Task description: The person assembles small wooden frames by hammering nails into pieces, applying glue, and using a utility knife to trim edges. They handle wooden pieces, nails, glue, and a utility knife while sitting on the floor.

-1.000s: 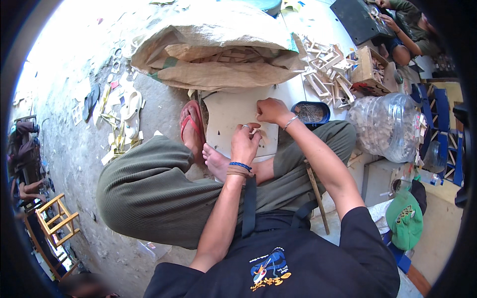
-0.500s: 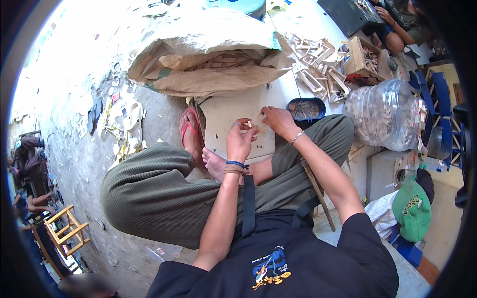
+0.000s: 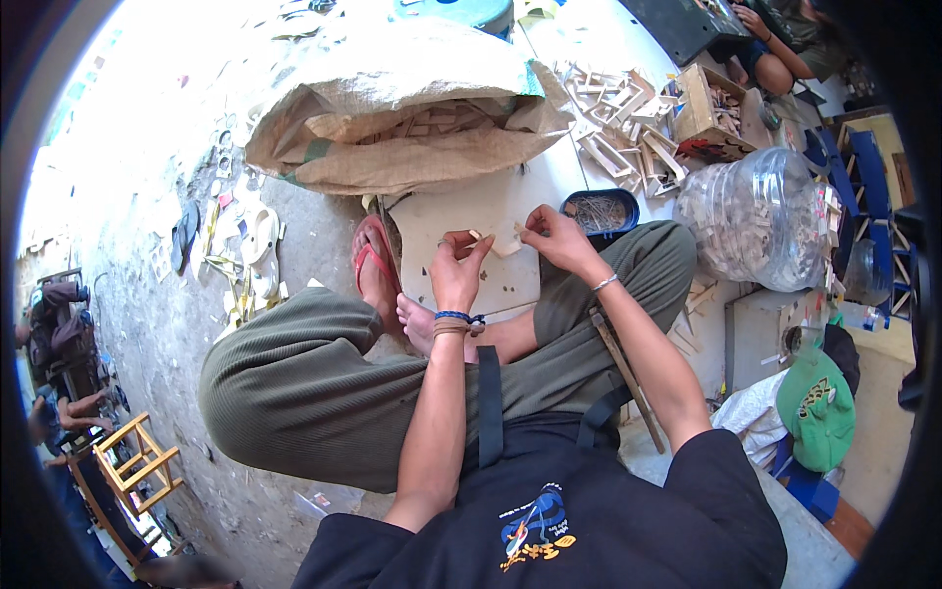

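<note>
L. hand (image 3: 455, 275) clamped small pale woodlike pc. (image 3: 476, 236); R. hand (image 3: 559, 241) appar. pinched thin pale sliver (image 3: 519, 228). Steady grip seemed advisable.

The left hand (image 3: 455, 277) pinches 1 small pale piece (image 3: 477, 236), the right hand (image 3: 559, 241) near a blue tray (image 3: 633, 210).

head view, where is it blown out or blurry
Head view: glare washes out the grey concrete floor at upper left and the top of the white woven sack; head view, lower-left edge: a dark rounded shape is smeared; head view, middle: the bare left hand looks fairly clear, but the small pale piece in it shows little detail
</note>
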`<state>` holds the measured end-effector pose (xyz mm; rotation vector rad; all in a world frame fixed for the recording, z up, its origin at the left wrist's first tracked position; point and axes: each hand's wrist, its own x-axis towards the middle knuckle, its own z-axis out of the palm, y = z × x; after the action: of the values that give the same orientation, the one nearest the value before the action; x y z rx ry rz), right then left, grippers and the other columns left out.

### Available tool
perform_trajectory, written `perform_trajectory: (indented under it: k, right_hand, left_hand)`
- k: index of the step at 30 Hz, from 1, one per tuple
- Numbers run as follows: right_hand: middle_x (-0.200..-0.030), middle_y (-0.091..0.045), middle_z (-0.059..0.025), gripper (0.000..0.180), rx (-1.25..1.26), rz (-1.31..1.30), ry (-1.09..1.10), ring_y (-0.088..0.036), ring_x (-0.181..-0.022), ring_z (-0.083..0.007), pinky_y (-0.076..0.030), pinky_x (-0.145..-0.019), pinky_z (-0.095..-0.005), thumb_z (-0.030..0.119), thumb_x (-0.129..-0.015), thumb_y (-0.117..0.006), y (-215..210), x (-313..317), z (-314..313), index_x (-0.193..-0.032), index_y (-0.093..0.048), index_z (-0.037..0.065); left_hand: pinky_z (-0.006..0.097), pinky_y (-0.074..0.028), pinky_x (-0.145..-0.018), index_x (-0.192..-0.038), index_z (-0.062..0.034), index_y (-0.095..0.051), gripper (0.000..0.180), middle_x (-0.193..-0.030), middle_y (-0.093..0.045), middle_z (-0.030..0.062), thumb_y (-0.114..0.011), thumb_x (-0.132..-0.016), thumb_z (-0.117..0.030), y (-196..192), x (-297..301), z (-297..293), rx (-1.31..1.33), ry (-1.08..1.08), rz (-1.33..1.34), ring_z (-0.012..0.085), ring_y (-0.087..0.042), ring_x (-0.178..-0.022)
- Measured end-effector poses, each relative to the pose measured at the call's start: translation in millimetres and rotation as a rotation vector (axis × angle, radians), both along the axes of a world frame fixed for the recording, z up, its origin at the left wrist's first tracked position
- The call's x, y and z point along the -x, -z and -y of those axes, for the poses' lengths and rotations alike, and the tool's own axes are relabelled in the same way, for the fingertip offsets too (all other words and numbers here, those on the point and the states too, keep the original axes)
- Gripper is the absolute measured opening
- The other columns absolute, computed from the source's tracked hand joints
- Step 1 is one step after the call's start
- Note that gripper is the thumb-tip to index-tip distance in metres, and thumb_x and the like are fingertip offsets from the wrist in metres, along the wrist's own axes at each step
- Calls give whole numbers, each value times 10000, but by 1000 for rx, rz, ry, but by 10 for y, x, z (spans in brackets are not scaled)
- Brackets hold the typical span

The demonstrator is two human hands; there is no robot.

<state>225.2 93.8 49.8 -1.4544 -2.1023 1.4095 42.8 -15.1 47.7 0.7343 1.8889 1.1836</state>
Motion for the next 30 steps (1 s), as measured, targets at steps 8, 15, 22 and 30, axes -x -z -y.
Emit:
perform_trajectory:
  k: [8, 15, 22, 30]
  right_hand:
    - [-991, -741, -95, 299, 326, -180, 90, -677, -904, -103, -501, -831, -246, 212, -1009, -676, -230, -155, 169, -1197, -594, -6]
    - [-1012, -722, -56, 343, 343, -242, 119, -635, -947, -98, -492, -848, -251, 219, -989, -711, -221, -202, 338, -1224, -620, -14]
    - [-1022, -725, -11, 329, 477, -223, 169, -640, -942, -64, -461, -762, -224, 348, -1030, -657, -322, -190, 331, -1151, -681, 43]
    - [-1029, -721, 9, 290, 493, -388, 279, -673, -952, -61, -466, -737, -218, 295, -1025, -676, -436, -179, 281, -1196, -655, 62]
  left_hand:
    - [275, -541, -641, -1032, 19, -655, 490, -872, -731, 110, -846, -845, -392, 122, 29, -53, 141, -54, -49, 156, -718, -790]
    - [274, -541, -613, -1068, 31, -652, 514, -839, -708, 100, -841, -848, -393, 78, -8, -60, 126, -86, 17, 158, -720, -716]
    - [252, -522, -639, -1168, -33, -656, 461, -859, -647, 25, -840, -871, -335, 38, 1, -93, 59, 36, 179, 99, -627, -760]
    - [220, -459, -686, -1242, -76, -658, 423, -925, -649, -16, -815, -914, -291, -60, -85, -88, 8, 145, 425, 63, -585, -782]
